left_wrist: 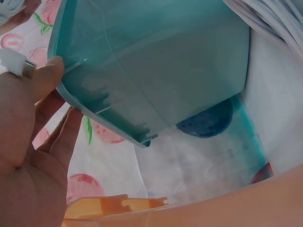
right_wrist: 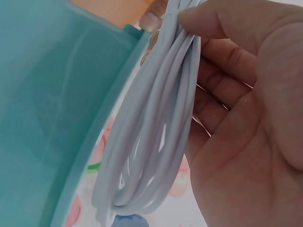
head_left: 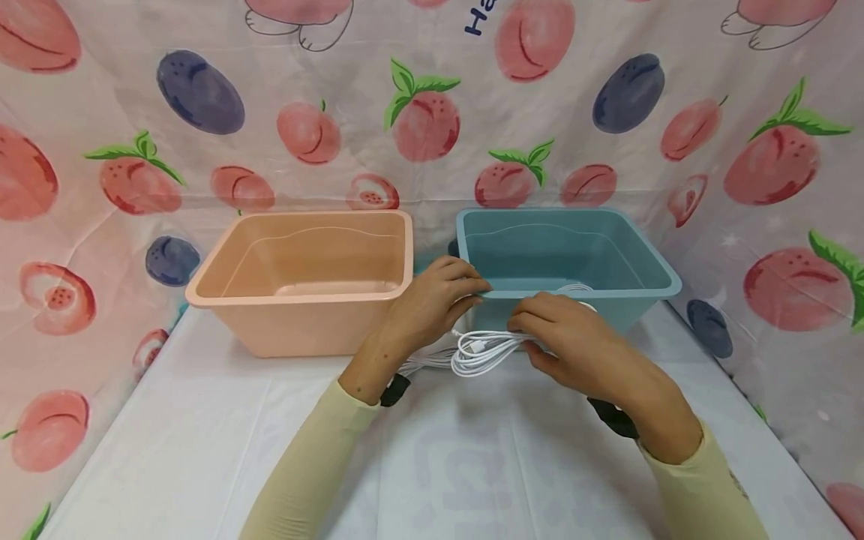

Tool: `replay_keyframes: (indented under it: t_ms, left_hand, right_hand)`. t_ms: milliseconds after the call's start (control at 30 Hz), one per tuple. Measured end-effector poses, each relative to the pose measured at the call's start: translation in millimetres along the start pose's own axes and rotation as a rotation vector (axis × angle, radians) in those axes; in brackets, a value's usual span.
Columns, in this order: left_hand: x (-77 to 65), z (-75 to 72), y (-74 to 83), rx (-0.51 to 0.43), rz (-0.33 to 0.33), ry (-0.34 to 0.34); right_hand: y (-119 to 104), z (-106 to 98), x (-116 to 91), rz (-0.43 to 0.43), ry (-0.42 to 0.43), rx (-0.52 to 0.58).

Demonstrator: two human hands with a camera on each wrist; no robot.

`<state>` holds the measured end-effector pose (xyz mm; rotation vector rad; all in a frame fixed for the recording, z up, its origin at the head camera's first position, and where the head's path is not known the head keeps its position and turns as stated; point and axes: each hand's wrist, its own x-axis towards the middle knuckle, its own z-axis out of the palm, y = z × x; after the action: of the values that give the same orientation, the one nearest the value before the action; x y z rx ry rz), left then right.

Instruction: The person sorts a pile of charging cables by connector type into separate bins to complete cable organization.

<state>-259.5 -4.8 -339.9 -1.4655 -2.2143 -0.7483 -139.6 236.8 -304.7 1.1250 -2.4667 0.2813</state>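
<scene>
In front of the teal bin (head_left: 648, 292), my right hand (head_left: 574, 341) pinches a coiled white cable (head_left: 482, 356) between thumb and fingers. The right wrist view shows the coil's loops (right_wrist: 151, 127) hanging beside the bin's rim. My left hand (head_left: 439, 292) holds the bin's near left rim corner, its thumb on the outer side and fingers behind the rim. A white plug with a metal tip (left_wrist: 21, 64) appears close to the left thumb. More white cable (left_wrist: 270, 21) lies on the table under the left wrist.
An orange bin (head_left: 297, 326) stands to the left, separated from the teal one by a narrow gap. Some white cable (head_left: 575, 287) shows inside the teal bin. Both bins stand on a white tablecloth (head_left: 270, 442), with a fruit-print curtain (head_left: 378, 97) behind and at the sides.
</scene>
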Motion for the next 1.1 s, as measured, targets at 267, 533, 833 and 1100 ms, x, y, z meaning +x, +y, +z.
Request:
replay_keyframes:
  t_ms: [267,533,833,1100]
  left_hand:
    - [0.5,0.6,-0.2,0.008,0.008,0.0]
    - [0.6,1.2,0.4,0.015,0.004,-0.003]
    - [0.4,0.9,0.2,0.012,-0.015,-0.005]
    - [0.5,1.7,0.1,-0.008,-0.029,-0.003]
  right_hand:
    - [2.9,-14.4,-4.2,0.039,0.005,0.004]
    - [9.9,-22.8,-7.5,0.043,0.078,0.001]
    - [24.2,-22.1,-8.7,0.064,0.172,-0.016]
    - [43.4,-14.3,-11.3,0.066,0.275,-0.041]
